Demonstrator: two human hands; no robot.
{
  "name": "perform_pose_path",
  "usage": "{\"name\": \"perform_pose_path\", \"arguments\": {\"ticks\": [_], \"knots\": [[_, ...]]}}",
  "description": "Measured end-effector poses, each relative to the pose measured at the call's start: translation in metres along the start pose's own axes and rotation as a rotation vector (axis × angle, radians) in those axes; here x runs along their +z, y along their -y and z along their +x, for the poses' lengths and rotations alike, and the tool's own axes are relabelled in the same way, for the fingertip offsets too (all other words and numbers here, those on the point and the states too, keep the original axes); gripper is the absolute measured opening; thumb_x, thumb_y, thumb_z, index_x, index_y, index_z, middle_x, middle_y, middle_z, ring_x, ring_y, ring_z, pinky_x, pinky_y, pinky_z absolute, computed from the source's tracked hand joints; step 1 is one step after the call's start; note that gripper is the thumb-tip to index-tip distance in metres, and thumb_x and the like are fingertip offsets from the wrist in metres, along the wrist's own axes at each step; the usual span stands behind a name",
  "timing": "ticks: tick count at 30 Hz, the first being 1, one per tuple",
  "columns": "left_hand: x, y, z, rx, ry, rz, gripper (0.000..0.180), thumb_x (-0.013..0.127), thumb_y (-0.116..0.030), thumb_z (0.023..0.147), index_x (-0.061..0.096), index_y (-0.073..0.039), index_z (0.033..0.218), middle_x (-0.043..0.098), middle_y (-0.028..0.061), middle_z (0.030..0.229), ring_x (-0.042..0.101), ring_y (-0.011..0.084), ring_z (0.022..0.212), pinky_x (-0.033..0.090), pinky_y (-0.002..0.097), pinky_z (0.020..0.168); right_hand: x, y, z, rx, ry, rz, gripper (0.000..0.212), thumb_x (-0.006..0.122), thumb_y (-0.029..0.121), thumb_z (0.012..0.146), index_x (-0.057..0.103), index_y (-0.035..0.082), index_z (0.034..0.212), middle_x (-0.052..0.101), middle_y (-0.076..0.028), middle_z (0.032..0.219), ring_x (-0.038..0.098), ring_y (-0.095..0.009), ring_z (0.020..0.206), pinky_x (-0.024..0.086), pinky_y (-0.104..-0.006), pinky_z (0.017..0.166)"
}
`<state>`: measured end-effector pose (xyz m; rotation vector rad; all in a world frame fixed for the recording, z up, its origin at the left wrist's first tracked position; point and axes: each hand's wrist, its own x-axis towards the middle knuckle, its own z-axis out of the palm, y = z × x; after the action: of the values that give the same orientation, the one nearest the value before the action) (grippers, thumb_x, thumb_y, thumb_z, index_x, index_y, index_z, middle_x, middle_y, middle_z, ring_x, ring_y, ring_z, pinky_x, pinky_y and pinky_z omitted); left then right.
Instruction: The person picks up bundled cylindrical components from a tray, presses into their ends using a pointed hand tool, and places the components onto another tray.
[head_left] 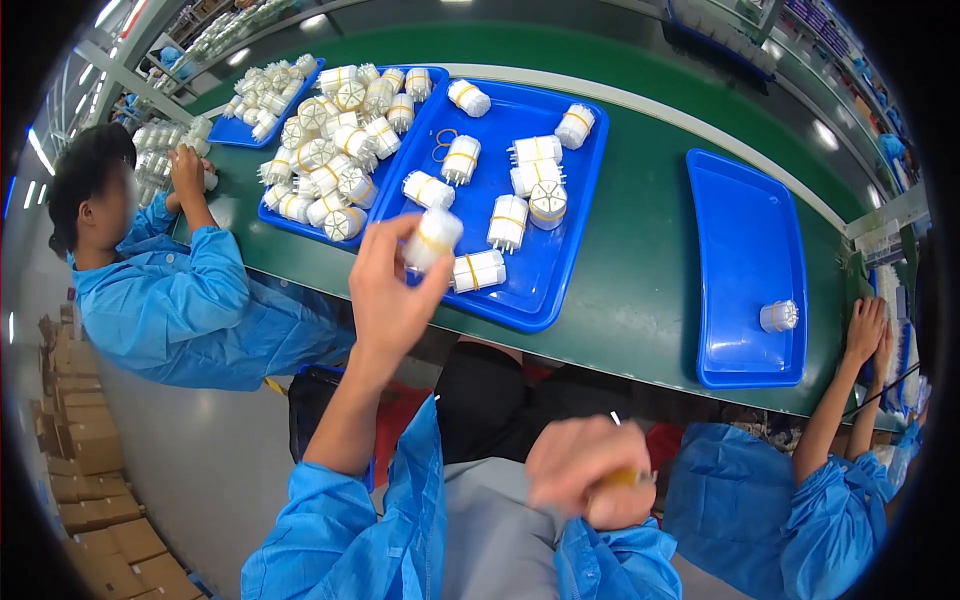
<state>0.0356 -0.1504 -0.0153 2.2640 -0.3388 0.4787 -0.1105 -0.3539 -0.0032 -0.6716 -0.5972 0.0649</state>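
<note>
My left hand (385,285) is raised over the near left corner of the middle blue tray (548,305). Its fingertips pinch a white cylindrical plastic part (434,238) with a yellow band round it. My right hand (590,470) is closed and blurred by motion, low in front of my body. A smeared yellow thing (622,478) shows at its fingers, too unclear to name. In the middle tray are several more banded white parts (508,222), some upright on their pins and some lying down. Loose yellow bands (444,145) lie among them.
Left of it, another blue tray (300,230) is heaped with banded parts. A long blue tray (745,350) at the right holds one white part (778,316). Co-workers in blue sit on both sides, a sleeve (165,310) at left and a hand (866,328) at right, along the green table (630,250).
</note>
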Motion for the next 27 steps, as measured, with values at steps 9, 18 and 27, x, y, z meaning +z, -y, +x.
{"name": "perform_pose_path", "arguments": {"ticks": [9,18,27], "knots": [[0.024,0.041,0.083,0.066,0.003,0.129,0.044,0.074,-0.026,0.081,0.064,-0.004,0.118,0.068,0.0117,0.101,0.063,0.0269,0.084,0.052,0.0372,0.073,0.061,0.009,0.043,-0.269,0.482,0.215,0.037,0.058,0.015,0.094,0.063,-0.013,0.119,0.067,-0.011,0.071,0.054,-0.022,0.047,0.034,-0.0364,0.043],[0.056,0.031,0.116,0.260,0.221,0.614,0.047,0.071,-0.028,0.075,0.065,-0.005,0.116,0.071,0.0157,0.095,0.062,0.0344,0.093,0.046,0.0449,0.084,0.051,0.018,0.044,-0.423,0.434,0.228,0.025,0.059,0.011,0.091,0.069,-0.005,0.109,0.058,-0.007,0.063,0.051,-0.021,0.044,0.027,-0.0357,0.041],[0.044,0.025,0.101,0.038,0.171,-0.022,0.047,0.071,-0.016,0.078,0.056,-0.004,0.121,0.069,0.0156,0.097,0.064,0.0269,0.087,0.049,0.0401,0.082,0.047,0.029,0.048,-0.322,0.528,0.109,0.030,0.055,0.019,0.095,0.067,-0.003,0.112,0.055,-0.005,0.061,0.048,-0.019,0.042,0.025,-0.0356,0.041]]}}
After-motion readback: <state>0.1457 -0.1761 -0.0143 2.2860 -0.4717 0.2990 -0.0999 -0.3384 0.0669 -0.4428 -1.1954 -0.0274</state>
